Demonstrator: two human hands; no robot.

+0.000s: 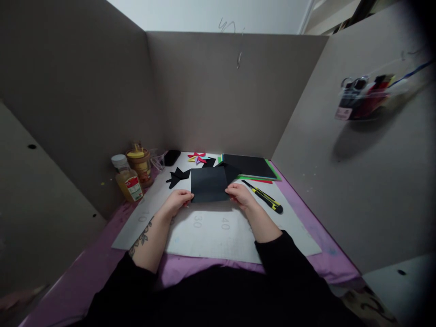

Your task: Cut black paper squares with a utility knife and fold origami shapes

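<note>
Left hand (179,200): thumb and fingers pinched narrow on the sheet (209,184), at its near left corner
Right hand (240,195): a matching pinch on the sheet's right side, close to the near corner
Sheet: plain black, stretched between both hands over the middle of the mat (211,240)
Mat: white, with 10, 30 and 40 readable along the near part, spread over a purple cloth (177,270)
Cutter (265,197): black and yellow, lying slantwise on the mat, just to the right of the right hand
Cutout (178,177): black and spiky, left of the sheet, beyond the left hand
Stack (250,165): papers at the far right, black on top, green edges peeking out
Bright bits (198,158): red, yellow and lilac, beyond the sheet
Phone (172,157): dark, at the far left
Bottle (127,179): white-capped, beside a brownish jar (143,165) by the left wall
Holder (361,102): on the right wall, blurred from here; those loops may be scissor handles
</note>
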